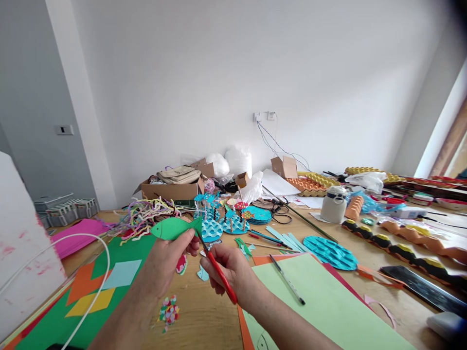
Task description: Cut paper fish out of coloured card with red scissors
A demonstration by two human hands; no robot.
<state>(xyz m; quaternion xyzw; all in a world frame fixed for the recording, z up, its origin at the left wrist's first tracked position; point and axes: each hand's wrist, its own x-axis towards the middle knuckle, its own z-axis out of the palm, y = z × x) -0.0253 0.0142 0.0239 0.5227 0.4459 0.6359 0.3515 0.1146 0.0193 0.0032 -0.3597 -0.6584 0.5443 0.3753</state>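
Observation:
A green paper fish is pinched in my left hand, its head pointing left and its tail to the right. My right hand is wrapped round red-handled scissors, whose blades reach up to the fish's tail. Whether the blades are cutting the paper there I cannot tell. Below the hands lies a small heap of coloured paper dots. Light blue paper scraps lie on the table between the two hands.
At right lie light green paper, a pen and a blue painted oval. Coloured sheets cover the left side. Behind stand blue fish models, pipe cleaners, a cardboard box and a lidded jar.

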